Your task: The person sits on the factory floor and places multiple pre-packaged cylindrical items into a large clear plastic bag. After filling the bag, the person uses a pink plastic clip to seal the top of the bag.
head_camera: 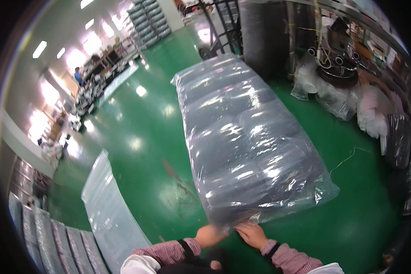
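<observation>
A long bundle of grey material in clear plastic wrap (239,137) lies on the green floor in front of me, its near end close to my body. My left hand (210,235) is closed on the wrap at the near left corner, slightly blurred. Just to its right, my right hand (252,234) pinches the same near edge, where the film is gathered and creased. Loose film extends from the bundle's near right corner. The fingertips of both hands are partly hidden by the film and by each other.
Several wrapped bundles (60,236) lie side by side at lower left, beside a pale flat sheet (113,215). A black metal cart (222,27) and a large dark roll (265,37) stand beyond the bundle. Machinery (337,58) and bagged material line the right; a person (78,76) is far left.
</observation>
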The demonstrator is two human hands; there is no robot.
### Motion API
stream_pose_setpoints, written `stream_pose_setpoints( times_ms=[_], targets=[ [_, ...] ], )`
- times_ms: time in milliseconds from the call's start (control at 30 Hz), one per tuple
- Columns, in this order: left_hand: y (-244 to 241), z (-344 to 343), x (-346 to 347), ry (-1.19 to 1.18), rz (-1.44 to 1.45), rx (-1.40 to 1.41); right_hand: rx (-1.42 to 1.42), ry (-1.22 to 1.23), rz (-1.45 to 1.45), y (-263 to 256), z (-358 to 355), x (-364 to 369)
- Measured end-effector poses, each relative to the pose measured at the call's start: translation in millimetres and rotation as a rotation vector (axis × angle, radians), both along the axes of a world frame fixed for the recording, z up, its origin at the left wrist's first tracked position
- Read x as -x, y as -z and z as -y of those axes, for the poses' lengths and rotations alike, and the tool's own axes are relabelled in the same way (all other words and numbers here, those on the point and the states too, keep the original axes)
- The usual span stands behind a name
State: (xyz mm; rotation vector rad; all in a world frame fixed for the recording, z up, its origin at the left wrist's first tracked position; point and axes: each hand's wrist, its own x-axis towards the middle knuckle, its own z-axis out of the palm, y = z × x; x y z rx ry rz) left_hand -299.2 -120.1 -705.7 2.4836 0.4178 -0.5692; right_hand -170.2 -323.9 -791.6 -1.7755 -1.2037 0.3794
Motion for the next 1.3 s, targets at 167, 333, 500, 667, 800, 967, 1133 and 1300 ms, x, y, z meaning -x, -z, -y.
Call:
stream_pose_setpoints(
  times_ms=[167,333,500,667,800,967,1133,1300],
  targets=[
    [7.1,-16.0,-11.5,0.554,0.169,0.027,0.759,-0.501,0.293,-27.3,-45.0,-16.6],
    [-75.6,3.1,-40.4,0.721,0.420,0.202,0.624,-0.486,0.225,-36.7,-11.2,-43.8],
    [-92.1,18.9,-40.7,0.850,0.420,0.260,0.728,-0.505,0.311,-51.6,-2.0,-25.3],
    [22.1,15.5,18.4,0.838,0.188,0.235,0.639,-0.470,0.361,11.6,-27.1,21.3],
    [-34.4,22.7,-1.2,0.915,-0.442,0.277,0.319,-0.185,-0.043,29.4,-13.2,47.5],
    [-138.4,-1.3,-96.0,0.428,0.105,0.499,-0.646,0.049,-1.915,59.0,39.5,61.8],
    [-90.9,2.2,-111.7,0.426,0.482,-0.268,-0.739,0.293,-1.642,5.3,-31.4,4.4],
    [-95.6,-18.8,-131.9,0.416,0.448,-0.027,-0.895,0.380,-1.941,-23.6,-24.2,-8.0]
  ],
)
